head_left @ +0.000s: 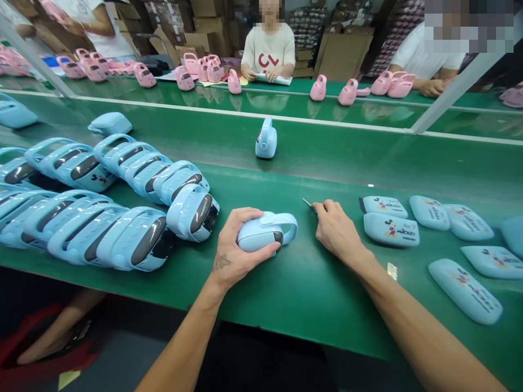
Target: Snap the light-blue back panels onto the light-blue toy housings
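My left hand (pixel 233 247) is wrapped round a light blue handled device (pixel 258 235), holding it on its side with the loop handle pointing right. Part of a dark panel shows near my thumb. To the right, my right hand (pixel 335 227) is closed in a pinch on a slim metal-tipped tool (pixel 307 203); its tip points up and left, apart from the device, and the rest is hidden by my fingers. Beside that hand lie several light blue covers (pixel 391 231) printed with a mouse figure and lettering.
Rows of similar blue devices (pixel 141 239) crowd the left of the green table (pixel 294 305). One blue device (pixel 266 140) stands farther back on the green belt (pixel 347 144). Pink devices (pixel 185 79) line the far side, where co-workers sit. A slanted white post (pixel 453 87) rises at right.
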